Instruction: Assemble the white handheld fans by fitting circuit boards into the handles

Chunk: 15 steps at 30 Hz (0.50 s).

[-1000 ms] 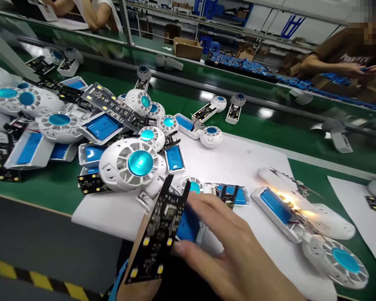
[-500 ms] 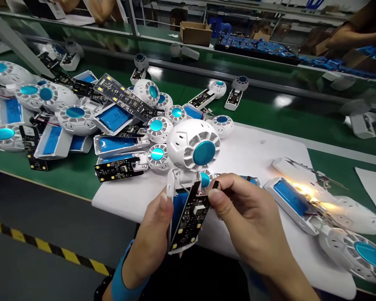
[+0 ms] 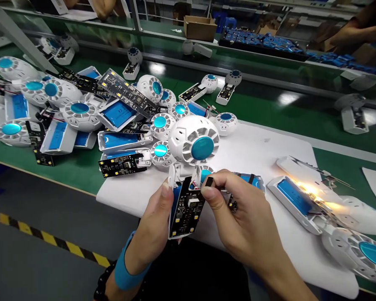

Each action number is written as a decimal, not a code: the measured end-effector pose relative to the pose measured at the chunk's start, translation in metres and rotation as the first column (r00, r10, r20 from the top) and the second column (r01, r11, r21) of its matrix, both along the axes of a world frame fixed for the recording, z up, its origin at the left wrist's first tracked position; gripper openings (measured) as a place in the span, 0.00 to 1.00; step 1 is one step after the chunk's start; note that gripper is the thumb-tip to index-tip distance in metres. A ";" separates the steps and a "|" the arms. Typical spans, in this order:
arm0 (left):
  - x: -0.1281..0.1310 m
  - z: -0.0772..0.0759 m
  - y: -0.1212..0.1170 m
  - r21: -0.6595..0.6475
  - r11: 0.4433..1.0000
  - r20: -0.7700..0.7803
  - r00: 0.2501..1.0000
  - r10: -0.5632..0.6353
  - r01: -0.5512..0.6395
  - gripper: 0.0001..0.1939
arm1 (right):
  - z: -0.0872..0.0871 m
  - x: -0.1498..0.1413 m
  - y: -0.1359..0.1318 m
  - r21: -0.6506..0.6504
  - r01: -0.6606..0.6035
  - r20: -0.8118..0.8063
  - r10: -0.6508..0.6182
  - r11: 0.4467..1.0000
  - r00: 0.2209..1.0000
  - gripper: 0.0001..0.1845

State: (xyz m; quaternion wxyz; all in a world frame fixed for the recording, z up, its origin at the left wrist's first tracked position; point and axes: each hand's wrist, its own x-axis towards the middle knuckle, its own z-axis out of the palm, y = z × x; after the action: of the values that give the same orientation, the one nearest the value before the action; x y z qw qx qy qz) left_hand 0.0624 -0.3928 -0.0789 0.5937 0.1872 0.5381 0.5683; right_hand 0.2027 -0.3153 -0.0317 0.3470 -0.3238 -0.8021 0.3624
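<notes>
Pinching one prong of the black circuit board (image 3: 188, 211) between thumb and forefinger, the right hand (image 3: 247, 217) sits right of the lower centre. The left hand (image 3: 153, 215) grips the white casing (image 3: 175, 175) from its left side, thumb along the edge, other fingers mostly hidden. The board lies over the casing at the frame's lower middle, with a strip of blue pack (image 3: 176, 200) showing along its left. Above both hands, joined to the casing, is a round white head (image 3: 188, 133) with a teal disc. White paper (image 3: 257, 146) spreads beneath. At right, an opened unit (image 3: 293, 198) lies beside a bright orange glow. Similar units (image 3: 81, 113) heap at left on the green table (image 3: 72, 167). A cardboard box (image 3: 200, 29) stands at upper centre; a co-worker's arm (image 3: 347, 35) shows at upper right.
</notes>
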 end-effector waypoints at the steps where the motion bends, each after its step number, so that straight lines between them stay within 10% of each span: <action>1: 0.000 0.001 -0.001 0.003 1.000 -0.007 1.000 0.008 -0.008 0.40 | -0.001 0.000 -0.001 0.011 -0.010 0.001 0.010 1.000 1.000 0.10; 15: 0.002 0.009 0.003 -0.002 1.000 -0.004 1.000 -0.027 0.027 0.38 | 0.000 -0.002 -0.006 0.082 0.024 -0.056 -0.019 0.996 0.998 0.09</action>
State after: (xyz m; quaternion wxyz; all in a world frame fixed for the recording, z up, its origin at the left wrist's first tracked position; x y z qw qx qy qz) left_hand 0.0640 -0.3899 -0.0701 0.6004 0.1950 0.5375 0.5592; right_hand 0.2004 -0.3209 -0.0321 0.3858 -0.3076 -0.8031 0.3340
